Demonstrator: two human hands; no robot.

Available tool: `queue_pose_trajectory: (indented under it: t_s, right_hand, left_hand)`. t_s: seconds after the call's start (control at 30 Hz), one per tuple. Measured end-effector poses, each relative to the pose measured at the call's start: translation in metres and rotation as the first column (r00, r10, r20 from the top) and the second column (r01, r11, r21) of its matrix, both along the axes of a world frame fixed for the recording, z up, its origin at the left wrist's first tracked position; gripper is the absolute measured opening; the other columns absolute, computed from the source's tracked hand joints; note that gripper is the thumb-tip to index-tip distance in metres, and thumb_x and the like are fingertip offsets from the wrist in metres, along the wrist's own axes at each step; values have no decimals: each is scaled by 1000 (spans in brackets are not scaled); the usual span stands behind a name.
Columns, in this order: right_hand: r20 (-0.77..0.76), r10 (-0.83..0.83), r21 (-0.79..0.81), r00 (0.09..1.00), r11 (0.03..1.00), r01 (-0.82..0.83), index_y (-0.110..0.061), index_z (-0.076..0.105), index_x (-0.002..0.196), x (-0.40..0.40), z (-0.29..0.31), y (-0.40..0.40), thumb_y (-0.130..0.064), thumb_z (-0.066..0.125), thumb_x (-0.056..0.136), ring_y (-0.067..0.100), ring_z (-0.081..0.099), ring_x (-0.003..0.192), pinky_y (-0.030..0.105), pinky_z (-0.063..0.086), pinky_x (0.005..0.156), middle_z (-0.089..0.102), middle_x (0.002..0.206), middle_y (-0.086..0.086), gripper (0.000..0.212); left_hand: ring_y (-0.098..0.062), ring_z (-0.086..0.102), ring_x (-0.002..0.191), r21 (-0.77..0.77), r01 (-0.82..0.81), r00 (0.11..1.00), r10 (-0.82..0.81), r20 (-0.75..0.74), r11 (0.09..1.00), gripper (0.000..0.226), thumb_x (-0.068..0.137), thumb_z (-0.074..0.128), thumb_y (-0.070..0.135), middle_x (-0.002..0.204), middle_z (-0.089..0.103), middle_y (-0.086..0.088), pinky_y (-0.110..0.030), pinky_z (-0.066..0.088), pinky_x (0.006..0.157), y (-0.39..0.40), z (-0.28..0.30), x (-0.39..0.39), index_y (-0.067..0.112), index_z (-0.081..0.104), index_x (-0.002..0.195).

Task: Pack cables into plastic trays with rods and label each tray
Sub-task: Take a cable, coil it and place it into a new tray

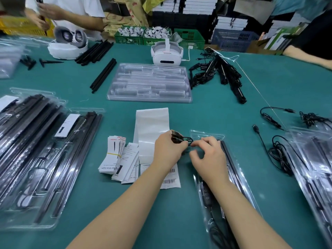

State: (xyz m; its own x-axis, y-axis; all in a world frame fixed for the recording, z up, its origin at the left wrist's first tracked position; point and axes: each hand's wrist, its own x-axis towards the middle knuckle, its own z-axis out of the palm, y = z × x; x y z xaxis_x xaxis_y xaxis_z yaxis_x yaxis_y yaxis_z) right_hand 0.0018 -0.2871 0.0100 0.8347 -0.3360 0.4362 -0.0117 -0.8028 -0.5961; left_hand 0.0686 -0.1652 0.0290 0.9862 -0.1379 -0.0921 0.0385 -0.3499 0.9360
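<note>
The green surface [215, 108] fills the view. On its left side lies a pile of packed clear trays [41, 159] with black rods and white labels inside. A stack of empty clear trays [150, 83] sits in the middle, farther back, with loose black rods [103, 75] just to its left. A heap of black cables [217, 74] lies to its right. A white headset [167, 53] stands behind the empty trays.

Close to the person, a tray [224, 177] lies under the right arm, with a black rod [231, 162] along its right edge. A shiny white strip of label backing [152, 126] and a bundle of small paper cards [115, 153] lie left of it.

The left hand [168, 151] has its fingers curled around a small coiled cable [179, 138], held just above the top end of the tray. The right hand [209, 155] pinches the loop of that same cable with its fingertips.
</note>
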Motion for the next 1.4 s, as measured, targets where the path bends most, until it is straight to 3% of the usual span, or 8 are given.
queue_pose_trajectory:
  t_s: [0.33, 0.53, 0.67, 0.83, 1.0, 1.13, 1.27, 1.4]
  right_hand:
    - [22, 21, -6, 1000, 1000, -21, -15, 73, 90, -1, 1, 0, -12, 73, 77, -6, 31, 83, 63, 43, 98, 60, 92, 0, 14]
    - [-68, 32, -94, 997, 995, -38, -18, 72, 96, 0, 3, -3, -18, 75, 76, -2, 26, 86, 62, 38, 102, 58, 96, 2, 21]
    - [-157, 45, -137, 987, 988, -67, -19, 71, 101, 1, 5, -4, -16, 71, 79, 23, 55, 94, 60, 30, 108, 57, 97, 2, 22]
    - [-195, 44, -110, 980, 992, -67, -19, 70, 99, 1, 7, -2, -16, 69, 78, 24, 56, 93, 59, 26, 111, 57, 96, 1, 21]
    - [-170, 84, -36, 982, 995, -92, -20, 68, 101, 2, 8, -5, -10, 67, 80, 22, 57, 100, 59, 26, 111, 61, 102, -2, 24]
    - [-110, 142, 82, 984, 988, -133, -22, 64, 115, 1, 8, -10, -6, 67, 80, 16, 58, 107, 38, 16, 118, 63, 106, -9, 38]
    - [-71, 172, 174, 983, 972, -157, -26, 62, 116, 1, 9, -12, -5, 67, 80, 11, 55, 107, 14, 7, 109, 63, 105, -12, 41]
    - [-60, 181, 269, 982, 950, -159, -28, 61, 115, 1, 11, -14, -5, 67, 80, -5, 52, 105, 39, 15, 120, 63, 102, -17, 42]
  left_hand:
    - [-15, 62, 45, -108, 55, 997, -60, -43, 993, 48, 80, 66, 5, 74, 66, -6, -26, 51, 41, 1, 10, -9, 37, 53, 113]
    - [-13, 62, 51, 88, 212, 965, -223, 142, 973, 20, 87, 66, 6, 74, 66, -1, -24, 52, 52, 9, 9, -6, 26, 63, 84]
    - [-11, 61, 77, 309, 338, 899, -402, 173, 889, 10, 83, 66, 21, 84, 67, 6, -25, 49, 71, 12, 16, -8, 22, 60, 92]
    - [-3, 57, 54, 238, 351, 935, -353, -37, 906, 41, 82, 54, 62, 64, 68, 8, -22, 44, 57, 14, 32, -2, 22, 65, 82]
    - [-23, 69, 57, 133, 314, 943, -293, -156, 940, 7, 88, 70, 9, 66, 70, -7, -37, 63, 63, 7, 29, -4, 11, 65, 84]
    - [-32, 72, 87, 234, 262, 963, -237, -131, 936, 31, 81, 77, 11, 97, 72, -12, -43, 59, 82, 0, 24, -3, 10, 64, 109]
    - [-28, 72, 83, 257, 231, 972, -212, -101, 939, 21, 80, 76, 9, 90, 75, -10, -39, 59, 81, -3, 21, -3, 10, 75, 101]
    - [-20, 69, 90, 399, 216, 970, -241, 13, 891, 24, 82, 73, 13, 95, 75, -2, -28, 53, 83, -7, 22, -4, 19, 78, 105]
